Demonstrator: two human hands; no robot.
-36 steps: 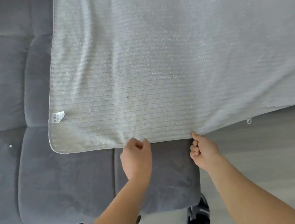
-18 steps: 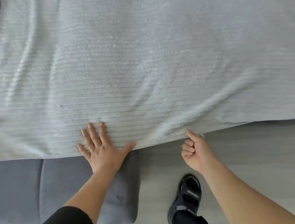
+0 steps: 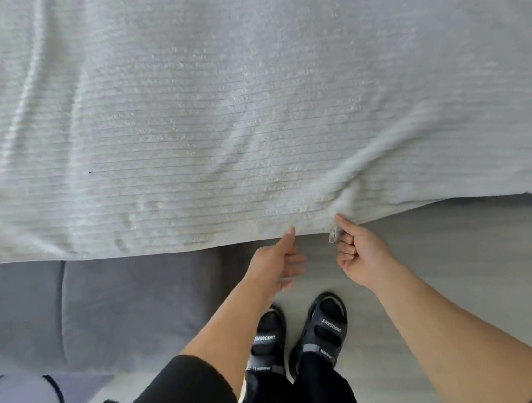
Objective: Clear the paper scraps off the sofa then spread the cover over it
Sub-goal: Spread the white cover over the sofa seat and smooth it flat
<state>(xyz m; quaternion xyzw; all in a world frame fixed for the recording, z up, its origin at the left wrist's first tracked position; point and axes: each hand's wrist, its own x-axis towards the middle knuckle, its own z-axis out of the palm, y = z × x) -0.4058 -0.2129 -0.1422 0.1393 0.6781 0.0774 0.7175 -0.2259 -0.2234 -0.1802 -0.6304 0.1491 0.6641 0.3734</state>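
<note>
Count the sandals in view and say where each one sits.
2. The left sandal is on the floor, below the left hand; the right sandal is beside it, below the right hand that grips the cover. None seems hidden.

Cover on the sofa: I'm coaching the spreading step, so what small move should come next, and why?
Probably draw the cover toward the body by its near edge. The right hand has a grip on that edge, folds bunch there, the left hand only touches it, and the front of the sofa lies bare.
</note>
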